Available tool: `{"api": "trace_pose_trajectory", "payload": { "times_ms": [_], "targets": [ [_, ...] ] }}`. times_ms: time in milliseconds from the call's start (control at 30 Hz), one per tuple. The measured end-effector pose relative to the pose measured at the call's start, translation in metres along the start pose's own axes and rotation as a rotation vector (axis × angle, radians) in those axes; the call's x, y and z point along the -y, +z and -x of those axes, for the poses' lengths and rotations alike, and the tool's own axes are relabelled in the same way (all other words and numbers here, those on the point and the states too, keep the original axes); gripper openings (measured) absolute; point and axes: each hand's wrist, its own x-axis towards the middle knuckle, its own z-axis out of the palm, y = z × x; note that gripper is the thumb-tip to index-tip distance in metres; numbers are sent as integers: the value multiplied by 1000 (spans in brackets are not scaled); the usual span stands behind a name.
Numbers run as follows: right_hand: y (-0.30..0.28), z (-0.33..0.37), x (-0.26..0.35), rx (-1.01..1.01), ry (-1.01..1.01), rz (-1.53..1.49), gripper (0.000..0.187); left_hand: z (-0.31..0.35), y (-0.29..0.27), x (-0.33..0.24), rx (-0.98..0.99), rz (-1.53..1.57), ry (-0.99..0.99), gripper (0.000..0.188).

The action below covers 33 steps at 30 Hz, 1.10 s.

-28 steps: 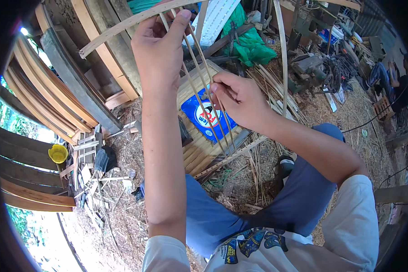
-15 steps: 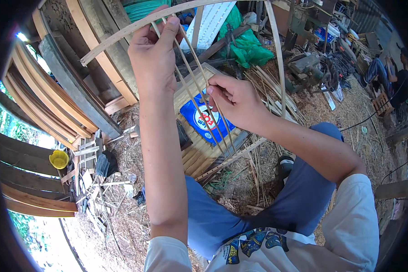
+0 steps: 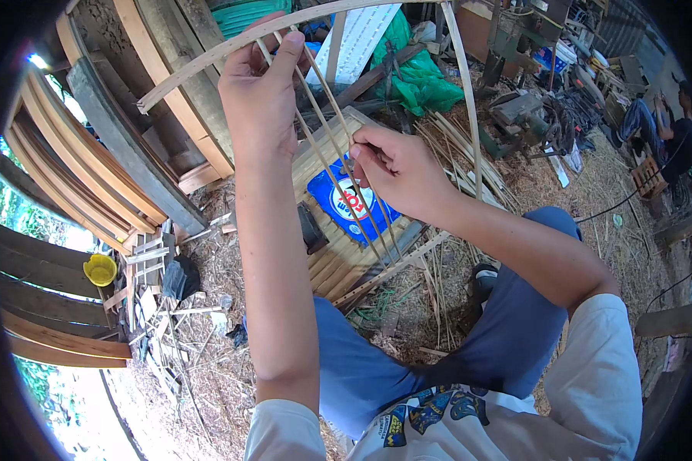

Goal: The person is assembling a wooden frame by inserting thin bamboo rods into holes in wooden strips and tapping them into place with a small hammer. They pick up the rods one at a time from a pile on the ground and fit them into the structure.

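A light wooden frame (image 3: 207,60) made of slats is raised in front of me, with thin wooden rods (image 3: 316,142) running between its top slat and the holed lower slat (image 3: 396,270). At the top slat, my left hand (image 3: 263,104) is closed, its thumb against the upper ends of the rods and its fingers partly hidden behind. Lower down, my right hand (image 3: 404,170) pinches the rightmost rod about midway along. Below the rods lies a blue packet (image 3: 334,201) on a slatted wooden board (image 3: 334,270).
Curved timber planks (image 3: 123,138) lean at the left, near a yellow bucket (image 3: 100,270). Green plastic sheeting (image 3: 430,88) and loose sticks (image 3: 469,165) lie ahead. Wood shavings cover the ground. Machinery (image 3: 519,115) stands at right; another person (image 3: 678,142) sits at the far right.
The frame has shifted very slightly left at its upper right corner. Both hands keep their holds in almost the same places.
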Motion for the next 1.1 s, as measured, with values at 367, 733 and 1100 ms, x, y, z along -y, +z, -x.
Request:
{"api": "trace_pose_trajectory", "payload": {
  "times_ms": [367, 733, 1100],
  "targets": [
    [0, 1, 1, -16, 20, -12, 11, 7, 14, -13, -42, 3, 6, 28],
    [6, 4, 5, -93, -64, -97, 8, 14, 25, -24, -40, -24, 101, 29],
    [5, -3, 26, -77, -197, -40, 14, 21, 23, -63, -34, 27, 225, 31]
  ]
}}
